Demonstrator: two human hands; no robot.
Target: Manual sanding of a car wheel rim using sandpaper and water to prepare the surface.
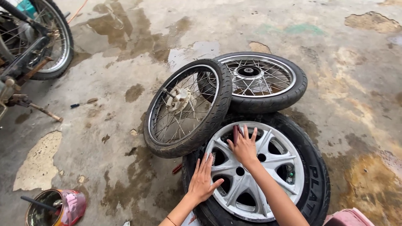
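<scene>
Car wheel: large tyre with silver alloy rim [255, 175] lies flat on the wet concrete floor [343, 83], near right of the scene; flat is the steady way to have it, so it serves as a low base for the rest.

Left hand [202, 179]: palm down, fingers spread wide, resting on the near-left edge of the rim where it meets the tyre. Holding nothing; I judge it is there to brace me.

Right hand [244, 146]: flat on the spokes near the far rim edge, fingers splayed. A small dark reddish object [235, 133] stands up between the fingers (whether I pinch it or it merely sits there, I cannot tell).

Spoked wheel, near [188, 106]: tilted up on its tyre, leaning on the far-left edge of the car tyre, which props it; hub and axle stub face left.

Spoked wheel, far [259, 81]: lies nearly flat just behind, partly overlapped by the leaning one.

Screwdriver [83, 103]: on the floor, well apart to the left.

Can [54, 207]: near left, open, a stick inside.

Motorbike [33, 42]: far left, partly in view.
</scene>
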